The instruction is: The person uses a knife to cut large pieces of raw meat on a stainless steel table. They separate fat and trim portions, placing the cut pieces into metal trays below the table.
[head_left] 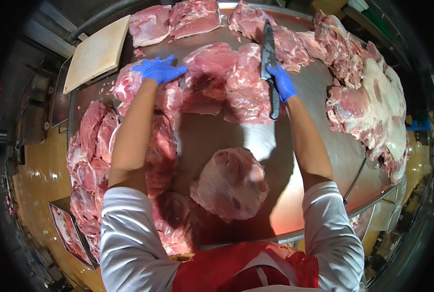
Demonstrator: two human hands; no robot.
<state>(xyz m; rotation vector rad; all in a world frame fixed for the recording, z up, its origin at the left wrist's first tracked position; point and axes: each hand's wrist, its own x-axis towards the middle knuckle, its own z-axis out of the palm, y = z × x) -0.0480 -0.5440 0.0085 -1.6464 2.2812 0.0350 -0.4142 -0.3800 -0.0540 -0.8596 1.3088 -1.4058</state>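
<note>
My left hand (161, 70), in a blue glove, lies with fingers spread over pieces of raw meat (130, 81) at the far left of the metal table. In my right hand (282, 83), also blue-gloved, is a large knife (269, 48), gripped near where blade and handle meet. Its dark blade points away from me, across the meat, and the black handle reaches back toward me. Between my hands several red cuts (209, 65) lie side by side. A big rounded piece of meat (234, 185) sits alone near my front edge.
A white cutting board (97, 53) stands at the far left. More meat cuts (93, 146) line the left side. Trimmings with pale fat (384, 97) are heaped at the right, near a thin dark rod (355, 180). A tray with meat (70, 233) is low at left.
</note>
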